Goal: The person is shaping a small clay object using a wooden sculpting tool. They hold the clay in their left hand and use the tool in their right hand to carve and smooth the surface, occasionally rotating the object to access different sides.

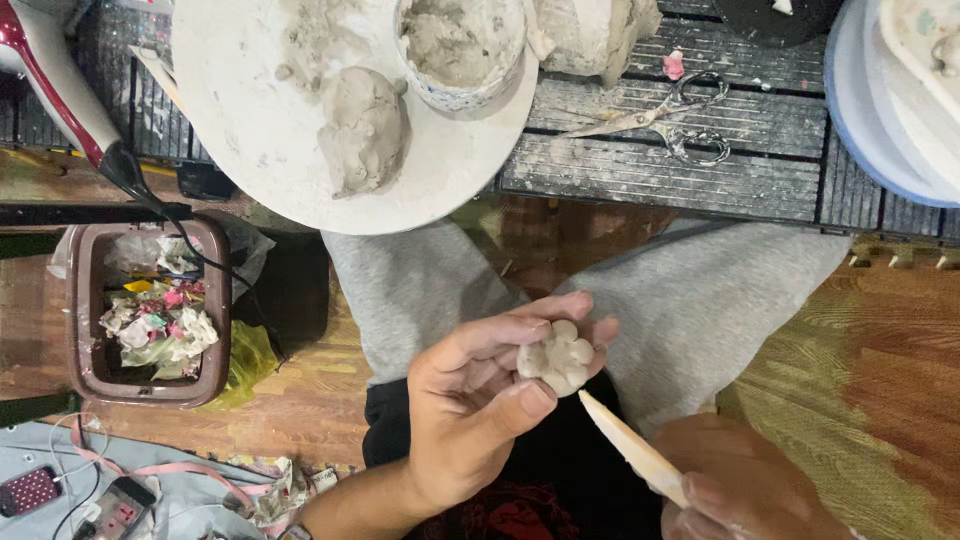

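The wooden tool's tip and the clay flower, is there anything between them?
Nothing: in the head view, only a bare gap separates the wooden tool in the right hand from the clay flower.

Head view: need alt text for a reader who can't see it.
Seen from above, the left hand holds a small flower-shaped clay piece over the lap while the right hand holds a pale wooden tool beside it. Ahead, a round white board carries a clay lump, with scissors nearby.
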Tool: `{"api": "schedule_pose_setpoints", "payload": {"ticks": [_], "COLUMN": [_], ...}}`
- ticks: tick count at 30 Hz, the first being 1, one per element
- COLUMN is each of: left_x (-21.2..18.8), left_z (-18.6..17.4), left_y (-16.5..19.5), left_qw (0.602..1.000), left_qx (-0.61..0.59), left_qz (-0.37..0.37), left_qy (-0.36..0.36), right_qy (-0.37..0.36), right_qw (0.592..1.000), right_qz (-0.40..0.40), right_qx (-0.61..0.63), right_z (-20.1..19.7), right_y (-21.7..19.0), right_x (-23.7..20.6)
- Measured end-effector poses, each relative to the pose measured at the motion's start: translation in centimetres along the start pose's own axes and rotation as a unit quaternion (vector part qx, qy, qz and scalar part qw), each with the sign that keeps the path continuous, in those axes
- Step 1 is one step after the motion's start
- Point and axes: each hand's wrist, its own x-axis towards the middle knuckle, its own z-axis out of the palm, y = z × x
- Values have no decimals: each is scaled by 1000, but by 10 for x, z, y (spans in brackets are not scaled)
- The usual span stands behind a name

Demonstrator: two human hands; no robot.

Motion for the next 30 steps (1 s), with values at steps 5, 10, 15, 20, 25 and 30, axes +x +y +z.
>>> {"api": "schedule_pose_setpoints", "payload": {"ticks": [5,10,15,20,25,30], "left_x": [0,-2,-2,0,0,1], "left_z": [-1,-2,-2,-1,1,2], "left_y": [0,-2,-2,-3,-5,-5], "left_qw": [1000,999,999,999,998,998], "left_qx": [15,24,29,26,27,23], "left_qz": [8,19,28,36,50,58], "left_qy": [-9,-9,-7,4,13,16], "right_qy": [35,-32,88,86,123,53], "right_qw": [999,999,993,993,976,979], "right_qz": [14,-7,-32,-72,-68,-75], "right_qx": [-5,9,-71,-38,-165,-181], "right_z": [6,6,25,28,31,31], "right_y": [0,8,7,2,-9,-9], "right_x": [-2,-1,5,16,29,25]}}
